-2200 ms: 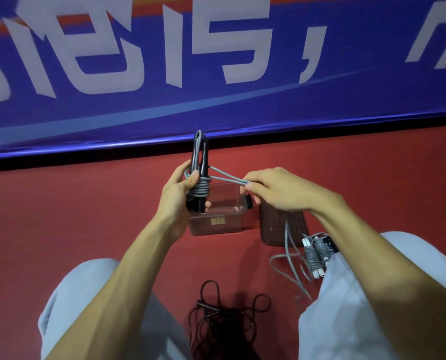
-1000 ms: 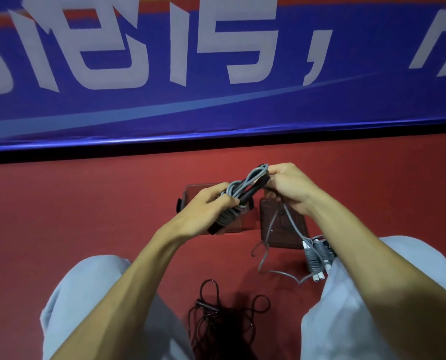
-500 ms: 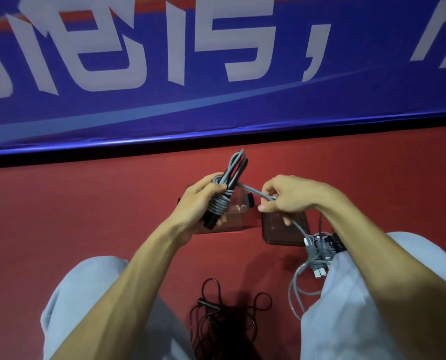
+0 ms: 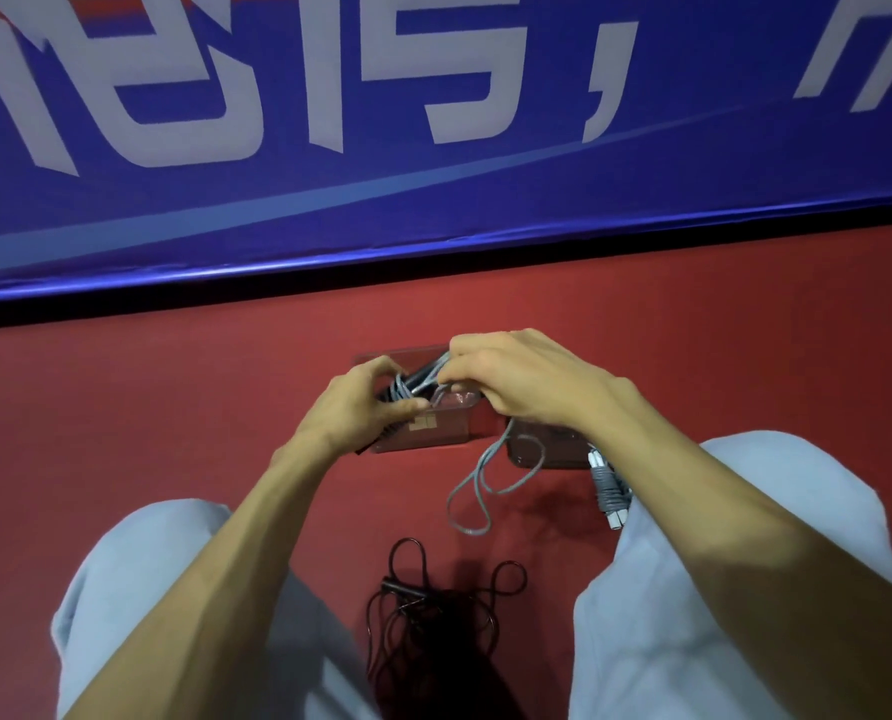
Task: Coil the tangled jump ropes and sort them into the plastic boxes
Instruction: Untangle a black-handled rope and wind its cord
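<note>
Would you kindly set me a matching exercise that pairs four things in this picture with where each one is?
Things:
1. grey jump rope
2. black jump rope
3. clear plastic box
4. grey handles with white tips

Places:
A. lying tangled on the red floor, nearest the camera
B. beside the right knee
C. gripped by the left hand and right hand
D. standing on the floor under the hands

Pairs: 1-C; 2-A; 3-D; 4-B

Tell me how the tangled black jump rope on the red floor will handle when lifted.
Probably floppy: the tangled black jump rope lies in loose loops. Likely light, being thin cord. Its crossed strands may lift as one clump.
</note>
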Demonstrator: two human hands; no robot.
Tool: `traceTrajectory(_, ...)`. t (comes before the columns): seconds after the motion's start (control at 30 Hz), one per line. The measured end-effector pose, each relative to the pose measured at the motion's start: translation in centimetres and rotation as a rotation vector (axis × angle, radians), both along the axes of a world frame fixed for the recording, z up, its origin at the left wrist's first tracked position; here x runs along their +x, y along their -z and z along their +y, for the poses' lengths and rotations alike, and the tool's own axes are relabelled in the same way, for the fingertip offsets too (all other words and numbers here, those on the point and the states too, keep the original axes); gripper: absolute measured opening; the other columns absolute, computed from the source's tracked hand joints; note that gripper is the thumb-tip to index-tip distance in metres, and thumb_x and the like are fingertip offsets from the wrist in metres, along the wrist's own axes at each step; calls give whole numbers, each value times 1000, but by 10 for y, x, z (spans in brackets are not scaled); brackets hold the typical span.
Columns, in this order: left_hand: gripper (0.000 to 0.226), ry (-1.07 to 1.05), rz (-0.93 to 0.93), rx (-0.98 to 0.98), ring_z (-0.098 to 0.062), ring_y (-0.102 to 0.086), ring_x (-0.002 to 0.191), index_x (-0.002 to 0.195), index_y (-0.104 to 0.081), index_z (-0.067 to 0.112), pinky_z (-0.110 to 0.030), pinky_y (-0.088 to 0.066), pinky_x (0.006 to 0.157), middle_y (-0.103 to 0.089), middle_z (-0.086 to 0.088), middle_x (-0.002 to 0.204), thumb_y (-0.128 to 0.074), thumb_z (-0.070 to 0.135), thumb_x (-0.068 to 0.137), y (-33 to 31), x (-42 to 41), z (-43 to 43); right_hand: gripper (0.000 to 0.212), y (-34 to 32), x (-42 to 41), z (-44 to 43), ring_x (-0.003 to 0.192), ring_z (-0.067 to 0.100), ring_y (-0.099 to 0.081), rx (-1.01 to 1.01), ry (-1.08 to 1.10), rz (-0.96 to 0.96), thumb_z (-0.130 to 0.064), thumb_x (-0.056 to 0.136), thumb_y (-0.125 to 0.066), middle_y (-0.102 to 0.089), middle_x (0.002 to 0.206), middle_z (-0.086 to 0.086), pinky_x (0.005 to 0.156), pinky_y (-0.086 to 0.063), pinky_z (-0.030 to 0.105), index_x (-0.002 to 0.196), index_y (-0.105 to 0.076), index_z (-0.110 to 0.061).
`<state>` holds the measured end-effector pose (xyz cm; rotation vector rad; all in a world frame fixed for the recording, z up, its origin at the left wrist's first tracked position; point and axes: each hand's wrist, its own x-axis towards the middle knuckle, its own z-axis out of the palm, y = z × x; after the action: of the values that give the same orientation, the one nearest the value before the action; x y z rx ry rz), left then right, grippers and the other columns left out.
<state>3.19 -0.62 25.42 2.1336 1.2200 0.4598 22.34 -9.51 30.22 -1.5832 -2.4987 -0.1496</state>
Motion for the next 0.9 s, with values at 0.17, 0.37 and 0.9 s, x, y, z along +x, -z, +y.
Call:
traceTrajectory(0.17,27,323,235,81,-16,-61,73,103,-53,37,-34,-50,70,-64,5,84,-73,36,84,6,0,-9,13,2,-6,1,91,16,-61,60,6,152,-31,86,-68,-64,96,-9,63,-36,29,98,-73,-27)
traceTrajectory(0.37,27,425,127,155,-5,-49,64,97,-55,46,-33,-47,64,-57,13,75,-61,34,74,0,5,-19,28,5,-1,6,79,17,-60,85,286,335,-50,73,-74,-65,81,-7,64,-40,30,82,-71,-24)
traceTrajectory(0.9,17,373,-117,-95,3,-59,78,96,-71,39,-24,-44,75,-69,21,85,-65,26,86,-32,-12,-21,18,8,17,20,80,16,-57,-385,187,572,-16,97,-55,-66,83,4,79,-45,31,85,-67,-22)
